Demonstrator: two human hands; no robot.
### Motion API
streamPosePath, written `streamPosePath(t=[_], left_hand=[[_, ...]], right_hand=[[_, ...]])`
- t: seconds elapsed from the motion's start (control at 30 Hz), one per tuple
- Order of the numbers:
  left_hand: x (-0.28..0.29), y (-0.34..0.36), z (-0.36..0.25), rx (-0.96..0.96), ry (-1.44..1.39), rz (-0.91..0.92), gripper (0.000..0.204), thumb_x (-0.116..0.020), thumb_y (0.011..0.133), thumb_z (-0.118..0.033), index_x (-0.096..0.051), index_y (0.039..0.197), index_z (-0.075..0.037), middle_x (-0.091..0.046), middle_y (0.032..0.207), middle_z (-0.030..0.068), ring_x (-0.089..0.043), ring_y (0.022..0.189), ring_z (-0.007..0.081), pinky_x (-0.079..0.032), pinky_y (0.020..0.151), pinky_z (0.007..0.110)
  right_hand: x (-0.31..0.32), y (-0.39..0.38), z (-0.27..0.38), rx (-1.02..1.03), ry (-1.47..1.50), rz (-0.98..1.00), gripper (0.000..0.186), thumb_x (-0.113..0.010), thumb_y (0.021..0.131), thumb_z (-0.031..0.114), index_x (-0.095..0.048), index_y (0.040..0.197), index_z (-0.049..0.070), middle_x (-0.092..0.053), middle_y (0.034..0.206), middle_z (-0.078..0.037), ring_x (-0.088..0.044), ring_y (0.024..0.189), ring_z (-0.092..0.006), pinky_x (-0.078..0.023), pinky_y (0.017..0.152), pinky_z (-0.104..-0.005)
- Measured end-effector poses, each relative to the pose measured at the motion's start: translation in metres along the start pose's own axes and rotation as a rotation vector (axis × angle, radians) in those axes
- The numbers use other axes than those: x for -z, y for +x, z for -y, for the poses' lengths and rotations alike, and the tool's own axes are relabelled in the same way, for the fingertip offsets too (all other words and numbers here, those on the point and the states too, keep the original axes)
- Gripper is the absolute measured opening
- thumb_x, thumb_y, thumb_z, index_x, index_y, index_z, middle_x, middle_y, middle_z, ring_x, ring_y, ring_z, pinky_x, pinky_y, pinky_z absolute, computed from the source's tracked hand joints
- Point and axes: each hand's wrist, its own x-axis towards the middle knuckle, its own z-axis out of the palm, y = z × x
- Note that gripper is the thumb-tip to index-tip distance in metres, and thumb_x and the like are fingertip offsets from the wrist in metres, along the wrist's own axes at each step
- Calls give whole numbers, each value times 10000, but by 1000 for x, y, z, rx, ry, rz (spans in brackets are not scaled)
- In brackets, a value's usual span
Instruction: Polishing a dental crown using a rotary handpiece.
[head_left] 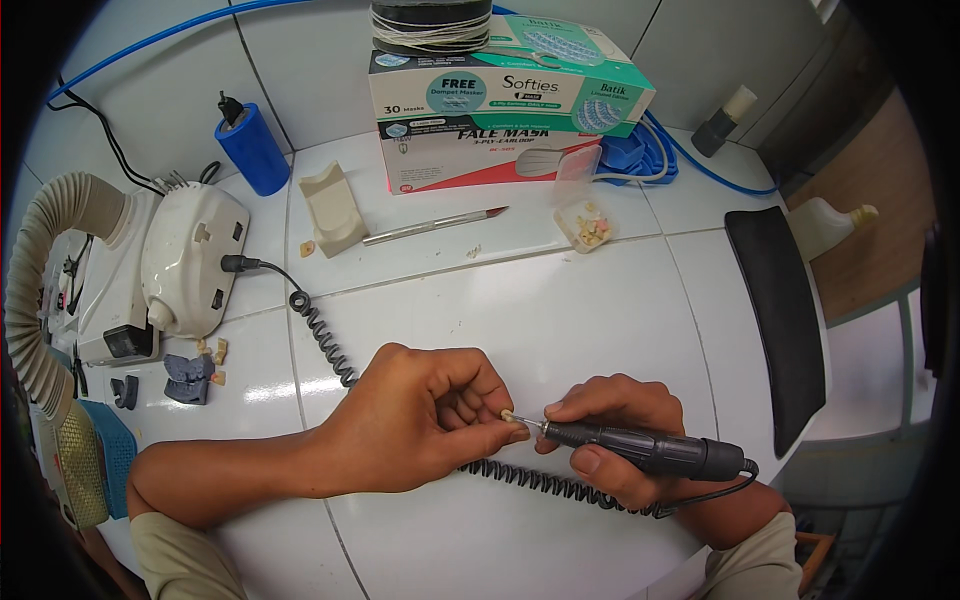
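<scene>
Over the middle of the white tiled table, my left hand (405, 425) pinches a small cream-coloured piece that looks like a dental crown (507, 414) between thumb and fingertips. My right hand (630, 403) is wrapped round a black rotary handpiece (655, 452), held nearly level. Its thin metal bit (526, 419) points left and reaches the crown; whether it touches or only meets its edge I cannot tell. A coiled black cord (550, 484) trails from the handpiece, passing beneath my left hand towards the white control unit (195, 260).
Behind my hands lie a craft knife (435, 226), a cream block (332, 208) and a clear box of small tooth-like pieces (583, 226). Stacked mask boxes (470, 165) stand at the back. Grey moulds (188, 380) and a ribbed hose (30, 300) are at left, a black pad (775, 330) at right.
</scene>
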Motion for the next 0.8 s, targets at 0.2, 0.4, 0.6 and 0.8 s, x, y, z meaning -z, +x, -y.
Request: streamPosePath(t=[0.2, 0.4, 0.6, 0.8], left_hand=[[0, 0, 1, 7, 6, -4, 187, -820, 938, -119, -716, 938, 37, -779, 817, 83, -726, 716, 68, -598, 656, 214], [0, 0, 0, 6, 7, -7, 196, -825, 936, -126, -713, 928, 35, -778, 817, 84, -727, 715, 70, -599, 657, 216], [0, 0, 0, 10, 13, -1, 196, -826, 935, -126, -711, 926, 33, -775, 812, 79, -725, 712, 70, -599, 656, 216], [0, 0, -1, 19, 14, -3, 186, -825, 935, -117, -712, 929, 31, -774, 816, 74, -726, 720, 70, -602, 662, 216]], right_hand=[[0, -1, -1, -8, 1, 6, 332, -728, 946, 127, -670, 1233, -28, -785, 964, -163, -780, 902, -207, -612, 828, -329], [0, 0, 0, 4, -19, 6, 330, -724, 950, 121, -668, 1239, -26, -784, 961, -157, -776, 891, -196, -610, 822, -323], [1, -1, 1, -9, -11, 20, 317, -705, 951, 103, -663, 1236, -29, -781, 961, -162, -773, 878, -193, -612, 814, -326], [0, -1, 0, -13, 41, -39, 320, -694, 952, 95, -652, 1242, -33, -779, 964, -164, -773, 887, -201, -613, 828, -330]])
